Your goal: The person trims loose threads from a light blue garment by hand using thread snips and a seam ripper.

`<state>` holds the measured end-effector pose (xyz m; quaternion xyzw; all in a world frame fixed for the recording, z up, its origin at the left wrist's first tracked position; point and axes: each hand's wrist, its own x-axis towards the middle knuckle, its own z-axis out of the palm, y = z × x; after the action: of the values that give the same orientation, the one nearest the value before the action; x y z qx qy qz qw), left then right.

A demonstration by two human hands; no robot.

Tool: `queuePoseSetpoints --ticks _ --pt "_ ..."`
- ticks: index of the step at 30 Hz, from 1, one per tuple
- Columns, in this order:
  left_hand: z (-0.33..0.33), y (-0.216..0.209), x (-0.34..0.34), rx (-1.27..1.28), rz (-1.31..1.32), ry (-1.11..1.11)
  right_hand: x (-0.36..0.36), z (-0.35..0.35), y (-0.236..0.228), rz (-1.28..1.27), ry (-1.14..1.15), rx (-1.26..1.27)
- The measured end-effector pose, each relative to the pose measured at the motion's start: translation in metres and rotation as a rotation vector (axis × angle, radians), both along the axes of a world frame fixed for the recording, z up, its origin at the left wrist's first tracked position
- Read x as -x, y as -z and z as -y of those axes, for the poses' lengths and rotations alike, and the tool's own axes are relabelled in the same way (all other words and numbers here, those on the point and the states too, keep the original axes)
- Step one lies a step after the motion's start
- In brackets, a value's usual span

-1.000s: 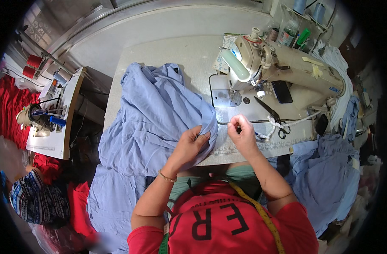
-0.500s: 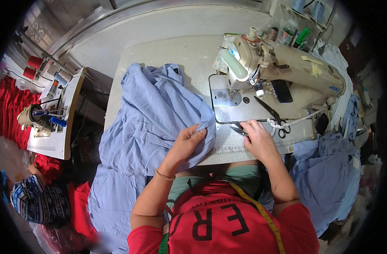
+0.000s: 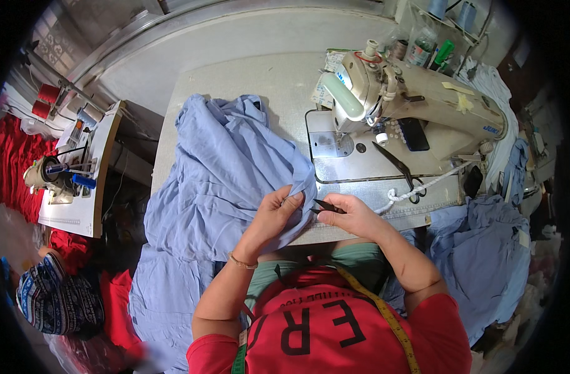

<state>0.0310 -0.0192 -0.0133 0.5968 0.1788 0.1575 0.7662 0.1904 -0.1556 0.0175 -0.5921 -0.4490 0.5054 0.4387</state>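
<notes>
Light blue cloth [image 3: 222, 168] lies bunched on the left part of the sewing table [image 3: 278, 81] and hangs over its front edge. My left hand [image 3: 275, 215] is closed on the cloth's right edge, thumb on top. In my right hand [image 3: 350, 217] are small dark thread snips [image 3: 327, 207], their blades apart and pointing left at the held edge. Whether the blades touch the cloth I cannot tell. A white cord [image 3: 422, 187] runs from near my right wrist across the table.
Right of the cloth stands a sewing machine [image 3: 422, 87]. Black scissors [image 3: 397, 163] and a dark phone [image 3: 414, 134] lie on its bed. More blue garments [image 3: 484, 249] are piled at right. Another machine's table [image 3: 101, 181] stands at left, near a person in a patterned garment [image 3: 57, 296].
My right hand has picked up the snips from beside the machine bed and brought them left, toward the cloth edge. My left hand keeps its hold.
</notes>
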Motion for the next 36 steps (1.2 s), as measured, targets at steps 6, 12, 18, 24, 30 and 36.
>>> queuePoseSetpoints --ticks 6,12,18,24,30,36 --pt "0.000 0.003 0.000 -0.034 -0.022 -0.014 0.000 0.000 0.005 0.105 0.014 0.011" --pt "0.002 0.000 -0.001 -0.016 -0.011 -0.041 -0.002 0.001 0.004 0.130 -0.007 0.056" --pt "0.003 -0.006 -0.001 -0.036 -0.018 -0.028 0.001 0.001 -0.002 0.170 0.026 0.044" --pt "-0.001 0.001 0.001 -0.014 -0.054 0.013 0.003 -0.003 -0.002 0.166 0.017 0.012" --pt "0.002 -0.005 -0.001 0.025 -0.021 -0.015 0.002 -0.005 0.009 0.193 0.040 -0.062" --pt "0.002 -0.008 0.000 0.018 -0.016 -0.015 0.006 -0.006 -0.012 0.451 0.032 0.009"
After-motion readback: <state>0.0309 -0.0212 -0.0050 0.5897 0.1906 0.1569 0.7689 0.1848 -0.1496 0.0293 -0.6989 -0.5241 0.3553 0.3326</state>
